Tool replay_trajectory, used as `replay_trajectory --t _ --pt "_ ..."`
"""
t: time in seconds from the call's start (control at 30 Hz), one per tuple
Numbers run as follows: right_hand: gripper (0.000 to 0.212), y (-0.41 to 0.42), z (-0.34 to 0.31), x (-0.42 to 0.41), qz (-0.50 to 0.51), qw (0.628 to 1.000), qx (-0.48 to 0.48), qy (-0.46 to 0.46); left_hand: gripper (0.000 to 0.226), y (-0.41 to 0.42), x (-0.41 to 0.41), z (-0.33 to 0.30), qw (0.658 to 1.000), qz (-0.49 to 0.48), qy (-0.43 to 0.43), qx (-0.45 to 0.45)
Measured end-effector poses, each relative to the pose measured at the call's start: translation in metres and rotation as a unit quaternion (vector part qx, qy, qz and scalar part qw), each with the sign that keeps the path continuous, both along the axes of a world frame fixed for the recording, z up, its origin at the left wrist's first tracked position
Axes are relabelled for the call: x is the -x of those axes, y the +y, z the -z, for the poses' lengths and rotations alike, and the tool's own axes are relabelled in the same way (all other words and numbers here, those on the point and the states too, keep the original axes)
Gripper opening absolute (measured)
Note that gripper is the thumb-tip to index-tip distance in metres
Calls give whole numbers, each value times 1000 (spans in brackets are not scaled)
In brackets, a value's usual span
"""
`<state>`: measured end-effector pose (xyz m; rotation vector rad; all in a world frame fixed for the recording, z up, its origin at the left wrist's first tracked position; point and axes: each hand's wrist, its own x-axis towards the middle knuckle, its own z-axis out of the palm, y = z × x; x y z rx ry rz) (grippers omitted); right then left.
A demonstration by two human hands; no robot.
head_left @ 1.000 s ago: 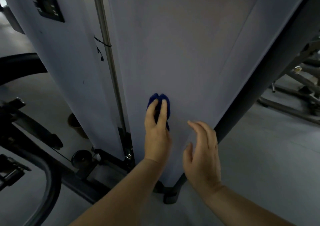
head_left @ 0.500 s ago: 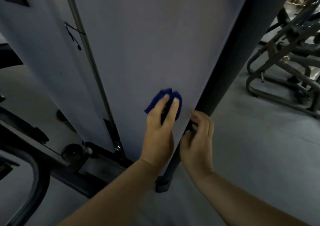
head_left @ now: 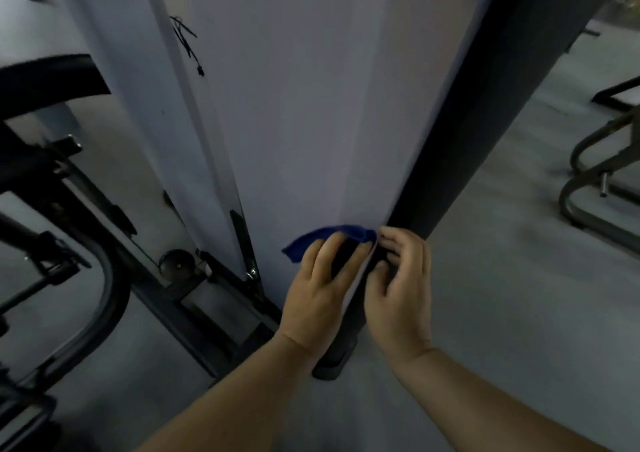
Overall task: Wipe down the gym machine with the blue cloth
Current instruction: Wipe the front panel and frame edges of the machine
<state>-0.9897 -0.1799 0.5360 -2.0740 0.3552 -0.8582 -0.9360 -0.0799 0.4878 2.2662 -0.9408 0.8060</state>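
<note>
**Ops:** Starting nearest me, what are the hands doing?

**Me:** My left hand (head_left: pixel 320 292) lies flat, fingers straight, pressing the blue cloth (head_left: pixel 304 243) against the pale panel (head_left: pixel 311 122) of the gym machine, low down near its right edge. My right hand (head_left: pixel 398 285) curls round the dark upright post (head_left: pixel 460 139) just beside it, thumb on the near side.

**Ops:** How will the cloth handle?

**Me:** I'd judge it light, soft and limp; it's bunched into a ridge above my fingertips. Flat palm pressure should carry it better than a pinch, since it could slide out on that smooth panel.

**Ops:** Further off?

**Me:** Black frame tubing (head_left: pixel 104 278) to the left, another machine's base (head_left: pixel 595 181) far right, on grey floor (head_left: pixel 519 295).
</note>
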Motion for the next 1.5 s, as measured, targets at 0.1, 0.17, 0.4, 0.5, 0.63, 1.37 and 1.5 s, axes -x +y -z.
replay_trajectory --t 0.1,0.17,0.4,0.5,0.63,1.37,1.5 --pt "53 -5 1 4 -30 999 -16 6 45 -8 6 -11 1000 -4 -1 8" --pt "57 -8 -3 6 -55 998 -27 -8 44 -17 4 -31 999 -16 -27 25" --pt "55 -14 3 15 -60 997 -41 9 49 -5 9 14 998 -25 -29 -46" --pt "50 -16 3 15 -63 998 15 10 51 -5 7 10 997 -44 36 61" --pt "46 -10 -4 7 -81 994 67 -19 59 -10 -16 -29 988 -35 49 141" --pt "58 101 -86 -115 31 976 204 -69 59 83 -157 -76 987 147 -56 2" --pt "67 110 -98 -129 87 969 223 -67 65 90 -198 -161 989 76 -85 93"
